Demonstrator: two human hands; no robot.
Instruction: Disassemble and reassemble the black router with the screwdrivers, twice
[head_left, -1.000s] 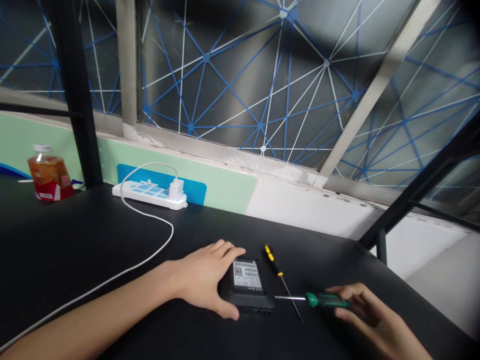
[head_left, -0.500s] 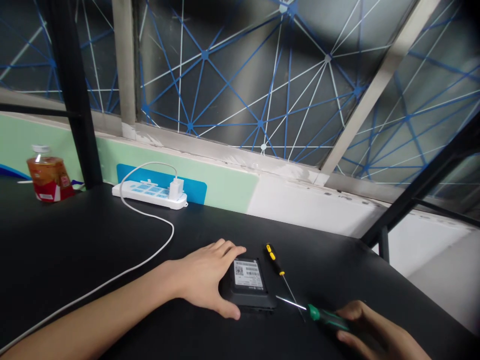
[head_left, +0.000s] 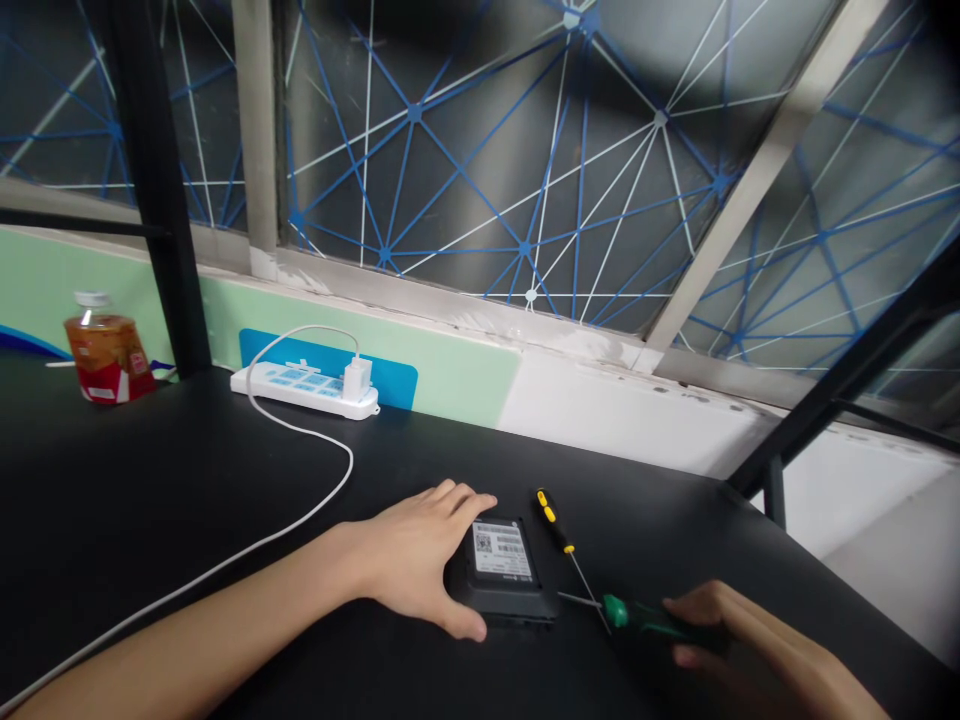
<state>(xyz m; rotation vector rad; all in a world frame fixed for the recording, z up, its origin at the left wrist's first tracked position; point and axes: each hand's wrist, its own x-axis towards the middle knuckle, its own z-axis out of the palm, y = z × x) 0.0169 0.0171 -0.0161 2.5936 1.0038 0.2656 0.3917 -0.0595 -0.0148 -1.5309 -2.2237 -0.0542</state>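
A thin black drive with a white printed label (head_left: 501, 552) lies on a black tray-like base (head_left: 517, 602). My left hand (head_left: 420, 555) grips this piece from its left side, thumb by the near edge and fingers by the far edge. My right hand (head_left: 739, 625) is closed round the green and black handle of a screwdriver (head_left: 652, 618), whose metal shaft points left toward the base's right edge. Between the drive and that hand lies another screwdriver with a black and yellow handle (head_left: 550, 515). The green-handled screwdriver's shaft crosses over the yellow one's shaft in the view.
On the black table (head_left: 405, 450), a white power strip (head_left: 307, 388) rests against the wall with a white charger (head_left: 357, 378) plugged in. A white cable (head_left: 300, 520) runs across the left side. A bottle of orange drink (head_left: 109, 360) stands at the back left.
The green-handled screwdriver has turned slightly in my right hand, its handle now lying flatter. My left hand and the drive have stayed in place on the table; the view has shifted slightly.
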